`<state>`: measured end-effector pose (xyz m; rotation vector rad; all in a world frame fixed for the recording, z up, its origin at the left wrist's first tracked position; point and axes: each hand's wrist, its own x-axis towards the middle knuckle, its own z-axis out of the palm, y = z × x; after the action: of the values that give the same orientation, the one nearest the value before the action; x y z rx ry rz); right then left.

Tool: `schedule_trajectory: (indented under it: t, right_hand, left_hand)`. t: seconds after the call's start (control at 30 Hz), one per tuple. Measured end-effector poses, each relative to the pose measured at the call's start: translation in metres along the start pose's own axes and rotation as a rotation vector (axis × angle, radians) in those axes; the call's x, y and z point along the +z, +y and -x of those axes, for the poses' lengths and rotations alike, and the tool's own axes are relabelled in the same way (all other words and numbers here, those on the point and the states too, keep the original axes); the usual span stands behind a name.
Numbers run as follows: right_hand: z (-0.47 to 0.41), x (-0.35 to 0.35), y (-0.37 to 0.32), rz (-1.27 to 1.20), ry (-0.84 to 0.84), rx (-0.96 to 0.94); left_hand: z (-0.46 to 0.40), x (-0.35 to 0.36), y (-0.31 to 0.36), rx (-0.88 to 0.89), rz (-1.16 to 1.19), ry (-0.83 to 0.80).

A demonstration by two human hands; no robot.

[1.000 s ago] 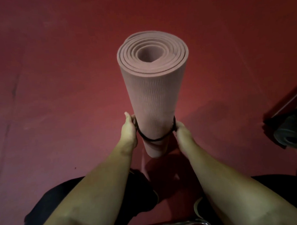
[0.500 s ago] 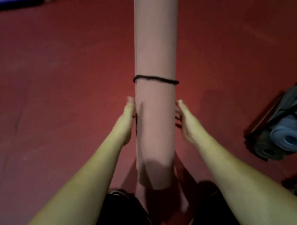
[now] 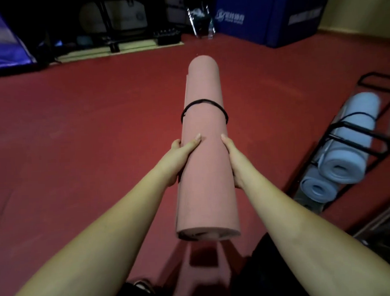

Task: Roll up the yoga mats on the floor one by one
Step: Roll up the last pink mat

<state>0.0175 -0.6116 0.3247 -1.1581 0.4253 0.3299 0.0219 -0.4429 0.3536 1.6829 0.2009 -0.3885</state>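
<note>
A rolled pink yoga mat (image 3: 205, 181) is held off the red floor, pointing away from me, with its near end toward my body. A black elastic band (image 3: 202, 102) circles it past its middle. My left hand (image 3: 179, 159) grips the roll's left side, thumb lying over the top. My right hand (image 3: 233, 161) grips the right side at the same height. The fingers of both hands wrap under the roll and are hidden.
A black wire rack (image 3: 354, 145) at the right holds two rolled light-blue mats (image 3: 346, 152). Blue padded blocks (image 3: 271, 14) and dark gym equipment (image 3: 117, 23) line the far wall. The red floor (image 3: 77, 141) spreads left and ahead.
The mat stood upright on the floor with both hands at the black band. Now it is lifted and tipped forward, the hands lie nearer than the band, and my view has risen toward the room.
</note>
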Motion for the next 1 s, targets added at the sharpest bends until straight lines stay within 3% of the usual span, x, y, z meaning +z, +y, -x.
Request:
schedule_trajectory:
  t: [0.27, 0.47, 0.63, 1.0]
  right_hand:
    - [0.041, -0.084, -0.121, -0.059, 0.085, -0.201]
    - [0.073, -0.160, -0.188, -0.067, 0.135, -0.311]
    - [0.096, -0.228, -0.187, -0.026, 0.171, -0.205]
    - [0.047, -0.373, -0.234, -0.167, 0.445, -0.269]
  left_hand:
    - [0.017, 0.101, 0.102, 0.045, -0.142, -0.284]
    - [-0.009, 0.198, 0.160, 0.103, 0.072, -0.399]
    - [-0.050, 0.285, 0.175, 0.116, 0.061, -0.449]
    - [-0.102, 0.423, 0.179, 0.226, -0.132, -0.599]
